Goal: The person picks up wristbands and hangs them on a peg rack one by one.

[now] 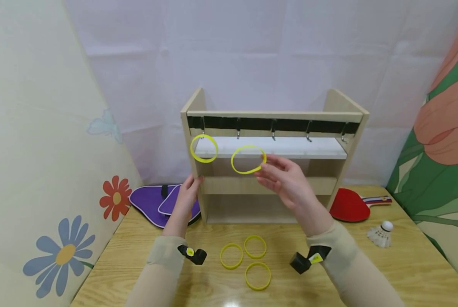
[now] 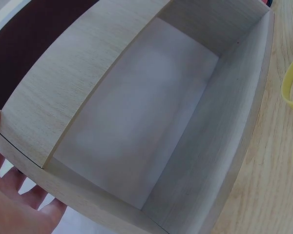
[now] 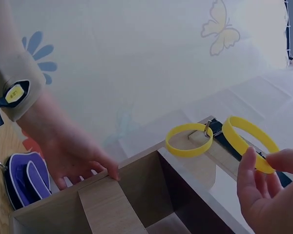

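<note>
A yellow silicone wristband (image 1: 233, 159) is pinched between the thumb and fingers of my right hand (image 1: 290, 181), in front of the wooden shelf's hook strip. Another yellow wristband (image 1: 192, 150) hangs from the leftmost hook (image 1: 203, 123). My left hand (image 1: 184, 200) grips the left side panel of the wooden shelf (image 1: 269, 186), fingers along its outside and thumb at its front edge, as the left wrist view (image 2: 19, 209) also shows on that hand. Three more yellow wristbands (image 1: 221, 258) lie flat on the table before the shelf.
More metal hooks (image 1: 273, 130) line the black strip (image 1: 255, 123). A purple paddle case (image 1: 148, 202) lies left of the shelf. To the right are a red table tennis paddle (image 1: 350, 205) and a shuttlecock (image 1: 380, 235) on the wooden table (image 1: 110, 273).
</note>
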The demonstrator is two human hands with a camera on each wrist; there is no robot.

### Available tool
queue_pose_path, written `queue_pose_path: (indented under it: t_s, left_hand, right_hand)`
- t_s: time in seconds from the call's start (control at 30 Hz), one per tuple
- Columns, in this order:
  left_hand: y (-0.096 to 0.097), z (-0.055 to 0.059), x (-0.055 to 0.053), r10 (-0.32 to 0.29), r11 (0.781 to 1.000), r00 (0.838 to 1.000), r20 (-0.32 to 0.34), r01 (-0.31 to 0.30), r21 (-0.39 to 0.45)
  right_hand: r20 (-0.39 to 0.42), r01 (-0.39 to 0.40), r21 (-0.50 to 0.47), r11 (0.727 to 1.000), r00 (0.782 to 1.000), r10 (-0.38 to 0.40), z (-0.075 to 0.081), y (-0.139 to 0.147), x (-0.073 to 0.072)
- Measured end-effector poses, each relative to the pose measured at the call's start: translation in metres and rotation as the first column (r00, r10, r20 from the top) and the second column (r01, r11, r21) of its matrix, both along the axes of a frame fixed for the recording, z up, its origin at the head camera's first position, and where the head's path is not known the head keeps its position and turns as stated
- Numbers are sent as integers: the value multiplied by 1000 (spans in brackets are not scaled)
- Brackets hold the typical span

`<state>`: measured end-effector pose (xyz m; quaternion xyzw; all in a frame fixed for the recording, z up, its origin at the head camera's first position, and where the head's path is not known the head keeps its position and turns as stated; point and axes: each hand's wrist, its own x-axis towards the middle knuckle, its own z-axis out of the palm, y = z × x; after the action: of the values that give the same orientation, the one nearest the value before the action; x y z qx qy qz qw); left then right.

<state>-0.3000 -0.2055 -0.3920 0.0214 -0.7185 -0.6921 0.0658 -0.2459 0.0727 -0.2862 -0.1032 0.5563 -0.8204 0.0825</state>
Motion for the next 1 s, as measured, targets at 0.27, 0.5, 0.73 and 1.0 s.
queue_pose_path:
  t_s: [0.27,0.5,0.73,1.0]
  left_hand:
    - [1,0,0,-3,1000,1000,-3,3,1]
    - [1,1,2,-6,1000,1000,-4,6,3]
    - [0,0,0,-4,1000,1000,1,4,5]
    - [0,0,1,-7,1000,1000,-13,7,6]
  right_hand:
    - [41,42,-92,995,998,-39,4,-11,-4]
    - [66,93,-180,979,994,-82,8,-22,-10]
    - [107,134,-220,966,988,-112,6,-29,-17]
    - [147,175,-229,958,979,-143,0,-32,-25]
